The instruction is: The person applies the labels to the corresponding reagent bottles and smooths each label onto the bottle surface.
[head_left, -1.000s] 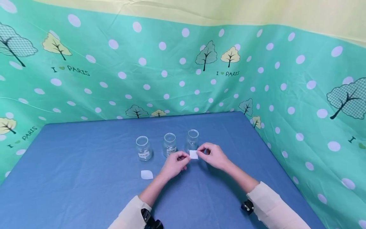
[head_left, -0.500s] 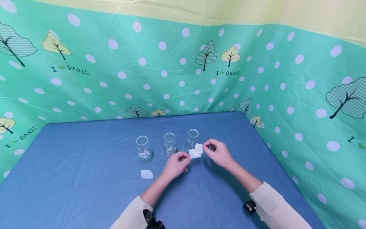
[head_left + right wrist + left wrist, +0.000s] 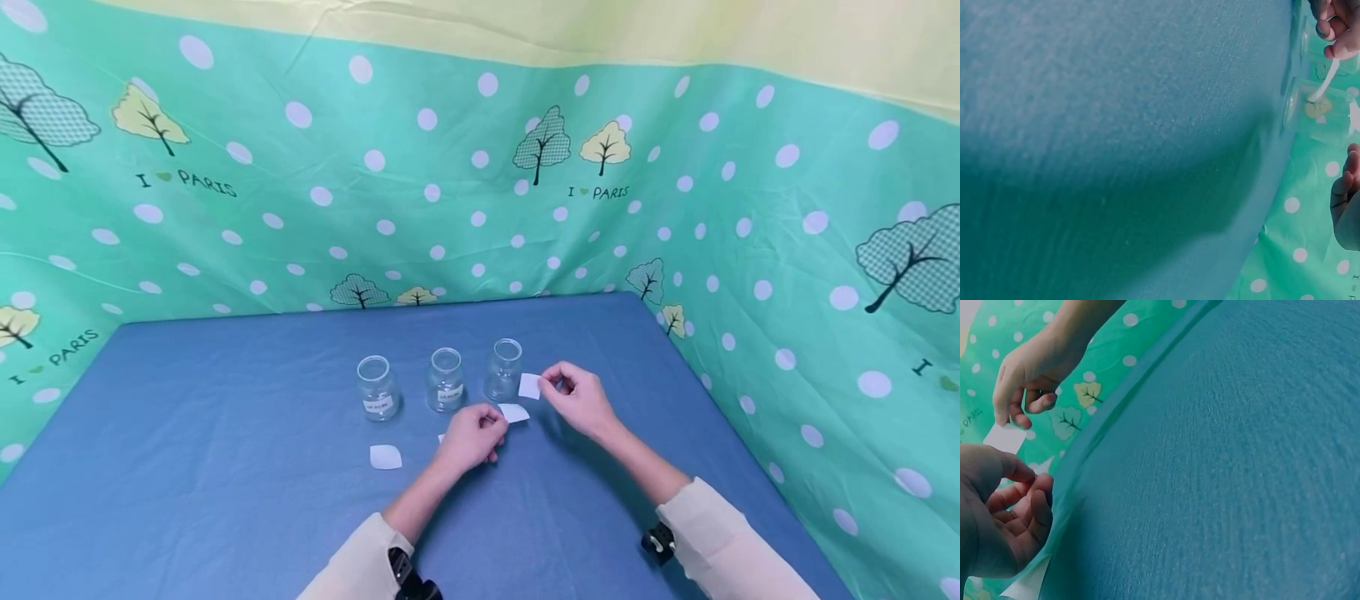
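Observation:
In the head view my right hand [image 3: 577, 402] pinches a white square label [image 3: 529, 386] by its right edge, in front of the rightmost glass jar [image 3: 503, 372]. My left hand [image 3: 470, 436] pinches a curved piece of white backing paper [image 3: 515, 413] just below the label, the two pieces apart. That jar shows no label on its visible side. The middle jar [image 3: 446, 375] and the left jar [image 3: 376, 383] each bear a white label with dark writing, too small to read. In the left wrist view, the fingers of my left hand [image 3: 1004, 512] partly hide the backing paper.
A loose white paper piece [image 3: 386, 457] lies on the blue-covered table [image 3: 225, 467], before the left jar. Only a corner of another paper piece [image 3: 441, 439] shows beside my left wrist. A green polka-dot curtain [image 3: 427, 167] encloses the back and right sides.
What looked like one white square held by both hands has separated into label and backing paper. My right hand has drawn right with the label; my left has shifted slightly right and down.

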A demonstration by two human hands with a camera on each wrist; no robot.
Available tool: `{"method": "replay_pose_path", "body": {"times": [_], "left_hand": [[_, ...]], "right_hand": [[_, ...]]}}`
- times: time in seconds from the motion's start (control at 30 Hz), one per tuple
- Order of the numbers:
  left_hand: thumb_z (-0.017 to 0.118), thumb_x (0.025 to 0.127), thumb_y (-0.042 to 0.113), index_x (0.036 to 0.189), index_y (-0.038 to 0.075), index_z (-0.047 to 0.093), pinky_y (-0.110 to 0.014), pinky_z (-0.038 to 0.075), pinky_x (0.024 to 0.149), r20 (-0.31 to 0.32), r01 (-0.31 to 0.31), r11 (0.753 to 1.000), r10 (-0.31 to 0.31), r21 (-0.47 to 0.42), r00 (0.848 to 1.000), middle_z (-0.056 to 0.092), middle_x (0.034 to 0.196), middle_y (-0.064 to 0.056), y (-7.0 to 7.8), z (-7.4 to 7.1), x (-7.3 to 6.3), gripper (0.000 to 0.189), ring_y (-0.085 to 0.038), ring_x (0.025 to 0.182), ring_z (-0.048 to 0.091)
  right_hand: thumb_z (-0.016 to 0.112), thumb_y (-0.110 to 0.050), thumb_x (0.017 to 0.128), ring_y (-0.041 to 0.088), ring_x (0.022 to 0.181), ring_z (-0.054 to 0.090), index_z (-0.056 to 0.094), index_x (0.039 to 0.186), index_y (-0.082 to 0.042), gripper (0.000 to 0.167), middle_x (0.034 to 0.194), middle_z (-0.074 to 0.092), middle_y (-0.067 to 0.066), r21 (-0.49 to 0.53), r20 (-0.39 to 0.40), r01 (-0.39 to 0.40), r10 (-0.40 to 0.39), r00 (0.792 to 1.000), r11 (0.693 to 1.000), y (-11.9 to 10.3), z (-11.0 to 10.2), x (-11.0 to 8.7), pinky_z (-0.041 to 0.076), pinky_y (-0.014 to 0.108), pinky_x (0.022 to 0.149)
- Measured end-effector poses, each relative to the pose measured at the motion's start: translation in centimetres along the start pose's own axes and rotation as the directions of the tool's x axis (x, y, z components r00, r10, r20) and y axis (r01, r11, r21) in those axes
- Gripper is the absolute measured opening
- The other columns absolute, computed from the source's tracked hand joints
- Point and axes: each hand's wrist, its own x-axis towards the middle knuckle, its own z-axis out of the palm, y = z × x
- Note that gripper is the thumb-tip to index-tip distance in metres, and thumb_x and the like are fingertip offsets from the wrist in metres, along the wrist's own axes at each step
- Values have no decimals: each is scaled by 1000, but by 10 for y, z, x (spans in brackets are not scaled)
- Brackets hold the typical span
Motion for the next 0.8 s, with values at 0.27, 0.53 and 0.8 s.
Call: {"method": "replay_pose_path", "body": {"times": [0.27,0.53,0.8], "left_hand": [[55,85,12,79,6,63,-25,43,40,10,4,996,-5,94,1000,65,62,-9,-1,4,0,12,-4,35,49],[57,84,12,75,4,64,-25,45,40,21,50,989,-53,137,998,62,57,-4,-4,2,-2,14,-5,35,49],[58,85,14,72,3,64,-25,45,39,25,50,984,-55,172,998,60,55,-4,-5,1,-3,18,-5,35,48]], "right_hand": [[65,-14,85,5,52,44,67,84,-12,3,67,59,1,-20,20,4,-3,1000,1000,3,2,0,38,21,49],[65,-15,86,12,52,46,67,84,-13,4,70,60,1,-19,38,22,-22,999,1000,6,7,-1,39,21,50],[64,-17,87,18,53,47,67,84,-13,5,71,61,0,-18,53,12,-11,999,1000,7,9,-2,39,22,49]]}}
